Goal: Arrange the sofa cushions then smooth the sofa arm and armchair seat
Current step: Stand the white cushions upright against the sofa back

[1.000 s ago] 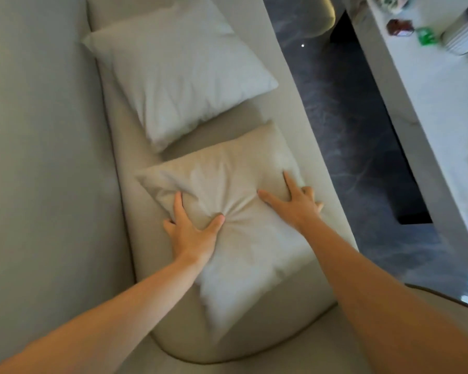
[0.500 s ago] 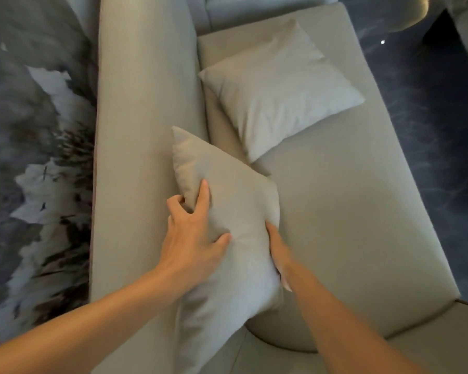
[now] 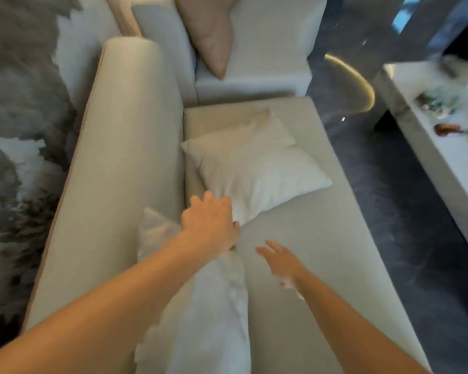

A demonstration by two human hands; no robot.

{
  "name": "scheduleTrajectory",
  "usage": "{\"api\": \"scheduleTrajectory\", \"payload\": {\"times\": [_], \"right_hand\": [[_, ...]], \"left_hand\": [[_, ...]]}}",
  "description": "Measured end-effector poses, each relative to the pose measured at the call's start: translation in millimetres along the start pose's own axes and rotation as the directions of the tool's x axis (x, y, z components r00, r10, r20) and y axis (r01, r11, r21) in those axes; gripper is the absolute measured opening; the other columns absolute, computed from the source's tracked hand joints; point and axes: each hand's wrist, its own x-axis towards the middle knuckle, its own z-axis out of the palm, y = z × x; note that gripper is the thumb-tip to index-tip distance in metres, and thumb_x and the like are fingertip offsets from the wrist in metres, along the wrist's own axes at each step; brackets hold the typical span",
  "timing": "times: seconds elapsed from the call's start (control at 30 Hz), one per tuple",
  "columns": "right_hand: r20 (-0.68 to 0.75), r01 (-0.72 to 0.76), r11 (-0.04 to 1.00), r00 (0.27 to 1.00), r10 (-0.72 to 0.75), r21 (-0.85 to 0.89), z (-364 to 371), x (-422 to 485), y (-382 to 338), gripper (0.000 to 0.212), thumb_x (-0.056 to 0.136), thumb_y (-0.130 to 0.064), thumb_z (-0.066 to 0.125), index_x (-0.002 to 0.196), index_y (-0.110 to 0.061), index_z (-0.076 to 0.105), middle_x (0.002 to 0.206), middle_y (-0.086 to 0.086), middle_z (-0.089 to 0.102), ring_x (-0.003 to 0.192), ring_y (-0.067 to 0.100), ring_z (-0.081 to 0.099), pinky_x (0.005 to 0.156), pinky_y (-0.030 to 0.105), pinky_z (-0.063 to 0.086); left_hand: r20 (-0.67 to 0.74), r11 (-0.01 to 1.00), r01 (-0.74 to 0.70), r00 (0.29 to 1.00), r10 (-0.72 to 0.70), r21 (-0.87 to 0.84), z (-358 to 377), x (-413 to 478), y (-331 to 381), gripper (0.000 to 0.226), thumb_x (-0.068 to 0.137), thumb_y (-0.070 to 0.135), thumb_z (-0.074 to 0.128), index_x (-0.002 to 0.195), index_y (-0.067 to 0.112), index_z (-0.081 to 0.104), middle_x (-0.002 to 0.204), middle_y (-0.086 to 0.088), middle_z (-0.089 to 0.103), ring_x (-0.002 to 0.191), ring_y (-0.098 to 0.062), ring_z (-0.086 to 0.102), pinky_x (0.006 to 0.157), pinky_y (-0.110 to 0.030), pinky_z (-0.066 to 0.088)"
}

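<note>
A pale near cushion (image 3: 200,314) stands on edge against the beige sofa back (image 3: 119,171), under my left forearm. My left hand (image 3: 210,221) hovers over its top corner, fingers loosely apart, close to the lower corner of the white far cushion (image 3: 254,168), which lies flat on the sofa seat (image 3: 322,252). My right hand (image 3: 280,261) is open above the bare seat, fingers spread, holding nothing. Both hands are blurred by motion.
A second sofa section (image 3: 268,49) at the back carries a tan cushion (image 3: 211,33). A white low table (image 3: 443,147) with small items stands at the right over dark marble floor (image 3: 403,225). A grey patterned wall is at the left.
Both hands have let go of the near cushion, which now leans against the sofa back. They have moved forward toward the far cushion, and my view has swung up and right.
</note>
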Motion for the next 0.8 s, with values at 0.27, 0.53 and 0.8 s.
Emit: {"api": "scheduleTrajectory", "payload": {"times": [0.27,0.53,0.8], "right_hand": [[-0.285,0.245,0.833,0.861,-0.422,-0.496,-96,134,-110,0.074,0.091,-0.051,0.062,0.155,-0.036,0.029,0.156,0.017,0.038,0.141,0.040,0.038,0.115,0.051,0.034],[-0.364,0.259,0.841,0.812,-0.456,-0.475,-93,240,-69,0.089,0.070,-0.079,0.062,0.134,-0.078,0.002,0.167,-0.013,-0.015,0.150,0.045,-0.016,0.116,0.073,0.012],[-0.407,0.274,0.885,0.809,-0.423,-0.376,-89,232,-66,0.090,0.074,-0.071,0.067,0.140,-0.072,0.007,0.167,-0.009,-0.011,0.150,0.041,-0.008,0.119,0.060,0.016]], "left_hand": [[-0.007,0.884,0.147,0.986,-0.168,-0.444,68,177,4,0.055,0.089,0.048,0.055,0.137,0.027,0.038,0.141,-0.014,0.045,0.133,-0.036,0.037,0.103,-0.046,0.040],[-0.201,0.685,0.037,0.943,-0.264,-0.728,155,242,8,0.075,0.075,0.052,0.073,0.131,0.049,0.023,0.143,-0.022,0.015,0.116,-0.056,0.038,0.100,-0.056,0.037],[-0.322,0.748,-0.031,0.914,-0.248,-0.663,133,232,16,0.069,0.083,0.029,0.073,0.141,0.041,0.036,0.142,-0.015,0.017,0.121,-0.044,0.033,0.106,-0.046,0.032]]}}
